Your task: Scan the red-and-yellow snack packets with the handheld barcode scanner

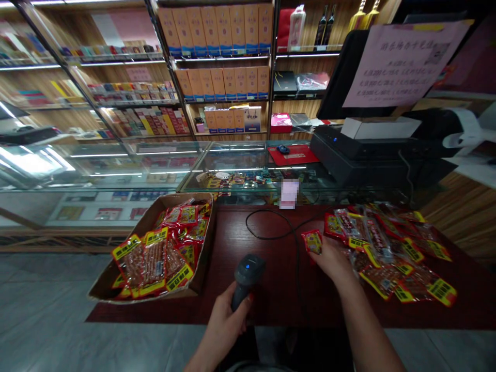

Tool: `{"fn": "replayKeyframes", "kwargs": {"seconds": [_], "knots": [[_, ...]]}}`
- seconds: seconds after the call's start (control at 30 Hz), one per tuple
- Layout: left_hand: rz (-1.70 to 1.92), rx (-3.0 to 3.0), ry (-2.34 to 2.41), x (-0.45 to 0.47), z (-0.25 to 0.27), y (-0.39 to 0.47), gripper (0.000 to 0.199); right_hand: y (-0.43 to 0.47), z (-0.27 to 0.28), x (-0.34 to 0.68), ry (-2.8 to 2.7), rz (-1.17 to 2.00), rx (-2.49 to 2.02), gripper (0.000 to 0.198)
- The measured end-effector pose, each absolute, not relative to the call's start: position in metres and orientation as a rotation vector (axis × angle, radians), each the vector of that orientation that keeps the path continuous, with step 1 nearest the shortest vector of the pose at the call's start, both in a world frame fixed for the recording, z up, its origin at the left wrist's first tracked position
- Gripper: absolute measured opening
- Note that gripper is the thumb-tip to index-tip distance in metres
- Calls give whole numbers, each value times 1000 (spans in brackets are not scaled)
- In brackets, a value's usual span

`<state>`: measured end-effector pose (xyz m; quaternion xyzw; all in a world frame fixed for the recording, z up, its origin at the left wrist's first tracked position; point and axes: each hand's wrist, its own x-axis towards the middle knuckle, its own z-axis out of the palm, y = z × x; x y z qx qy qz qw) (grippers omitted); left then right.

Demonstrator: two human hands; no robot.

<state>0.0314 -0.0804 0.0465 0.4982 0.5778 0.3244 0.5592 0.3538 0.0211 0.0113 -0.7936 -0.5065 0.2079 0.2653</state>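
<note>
My left hand (pixel 228 315) is wrapped round the handle of a dark barcode scanner (pixel 250 268), which has a small blue light on top. Over the right part of the dark red table, my right hand (pixel 332 258) grips a small red and yellow snack packet (pixel 312 242). Just beyond that hand lies a loose pile of snack packets (pixel 387 243), some of them clear with red and yellow labels. To the left, a cardboard box (pixel 207 243) holds many similar snack packets (pixel 155 258), a few large ones lying on top.
A black cable (pixel 267 237) loops across the table (pixel 232 227). Behind it stands a glass display case (pixel 228 155) with a red mat (pixel 292 155) on top. A monitor (pixel 337 77) with a paper sign rises at right. Shelves of boxes (pixel 220 31) line the back.
</note>
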Motion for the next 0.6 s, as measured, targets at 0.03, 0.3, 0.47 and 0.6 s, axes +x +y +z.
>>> {"fn": "replayKeyframes", "kwargs": {"seconds": [0.03, 0.3, 0.47, 0.6], "knots": [[768, 1186, 1358, 32, 47, -81, 46, 23, 11, 353, -1321, 638, -2072, 46], [790, 1231, 1346, 25, 51, -87, 43, 31, -3, 273, -782, 1153, -1358, 40], [781, 1252, 1365, 23, 56, -88, 42, 38, -16, 217, -616, 1298, -1096, 38], [778, 1267, 1402, 22, 60, -90, 39, 40, -24, 212, -600, 1334, -1043, 45]]}}
